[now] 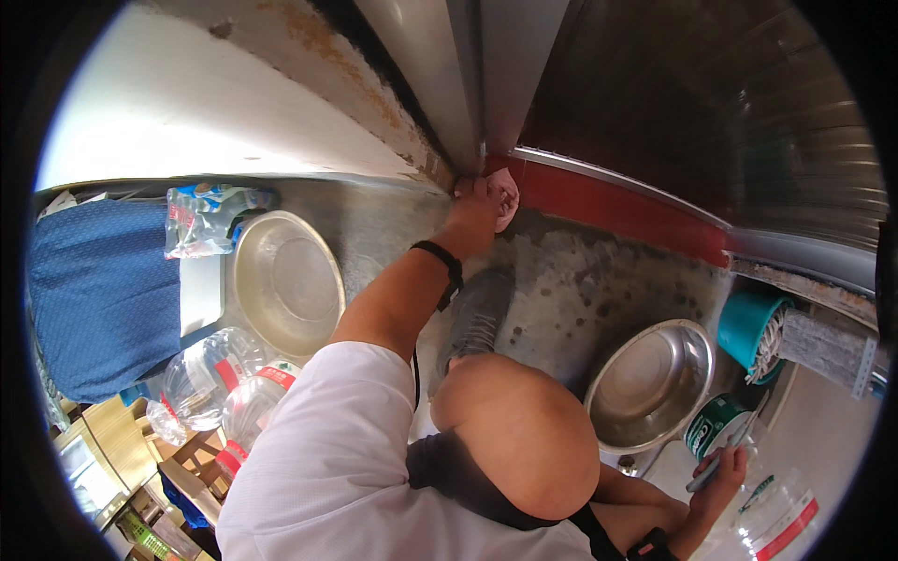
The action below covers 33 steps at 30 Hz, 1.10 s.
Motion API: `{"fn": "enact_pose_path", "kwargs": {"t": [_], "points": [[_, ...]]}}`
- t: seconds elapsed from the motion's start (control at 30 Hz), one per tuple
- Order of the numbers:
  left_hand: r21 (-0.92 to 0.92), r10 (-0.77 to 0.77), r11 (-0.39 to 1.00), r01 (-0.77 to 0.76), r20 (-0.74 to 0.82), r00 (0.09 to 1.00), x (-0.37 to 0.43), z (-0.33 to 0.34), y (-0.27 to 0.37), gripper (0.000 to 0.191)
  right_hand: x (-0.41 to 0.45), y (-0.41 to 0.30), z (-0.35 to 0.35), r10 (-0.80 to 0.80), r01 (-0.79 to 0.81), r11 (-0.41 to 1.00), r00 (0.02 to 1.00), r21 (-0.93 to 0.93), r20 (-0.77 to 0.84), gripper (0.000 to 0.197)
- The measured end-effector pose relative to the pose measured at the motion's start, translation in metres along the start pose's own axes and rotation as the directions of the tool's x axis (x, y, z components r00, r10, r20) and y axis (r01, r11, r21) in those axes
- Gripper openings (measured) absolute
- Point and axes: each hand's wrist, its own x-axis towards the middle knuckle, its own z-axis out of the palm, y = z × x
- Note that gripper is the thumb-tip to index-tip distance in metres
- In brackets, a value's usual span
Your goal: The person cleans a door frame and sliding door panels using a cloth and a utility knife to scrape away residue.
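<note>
My left hand (pixel 478 200) reaches forward to the corner at the foot of the door frame and holds a crumpled pink cloth (pixel 505 200) there, by the red base strip (pixel 603 207). A dark band is on that wrist. My right hand (pixel 722 477) is at the lower right, its fingers closed around a grey flat-looking tool (pixel 705 471) whose exact kind I cannot tell. Just beyond this hand stands a green-and-white tub (pixel 715 424). My bent knee lies between the two arms.
Metal basins stand on both sides, one at left (pixel 291 280) and one at right (pixel 649 386). A teal bucket (pixel 751 326) with a string mop is at the far right. Clear plastic bottles (pixel 210 375) and a blue cloth-covered thing (pixel 105 294) are at left. The concrete floor (pixel 582 280) has dark spots.
</note>
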Motion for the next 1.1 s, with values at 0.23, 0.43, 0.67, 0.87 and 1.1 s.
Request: {"fn": "enact_pose_path", "kwargs": {"t": [0.23, 0.43, 0.67, 0.87, 1.1], "points": [[0.086, -0.097, 0.993, 0.084, 0.159, 0.982, -0.011, -0.032, 0.015, 0.052, 0.002, -0.001, 0.003, -0.006, 0.006, 0.999, 1.000, -0.037, -0.006, 0.014], [0.093, -0.036, 0.995, 0.027, 0.102, 0.994, -0.001, -0.013, 0.010, 0.050, 0.004, 0.001, 0.002, -0.012, 0.013, 0.999, 1.000, -0.048, 0.016, 0.014], [-0.049, -0.134, 0.986, 0.160, 0.338, 0.932, -0.009, -0.036, 0.026, 0.033, 0.006, 0.005, -0.007, -0.011, 0.011, 0.998, 1.000, -0.061, 0.000, 0.014], [0.176, 0.072, 0.984, 0.018, -0.493, 0.867, -0.005, 0.020, 0.008, 0.013, 0.005, 0.001, 0.003, -0.009, 0.009, 0.999, 1.000, -0.051, 0.012, 0.014], [0.132, 0.058, 0.991, -0.025, -0.249, 0.967, -0.022, 0.021, 0.002, 0.028, 0.006, 0.002, -0.002, -0.014, 0.015, 0.996, 1.000, -0.093, 0.005, 0.011]]}}
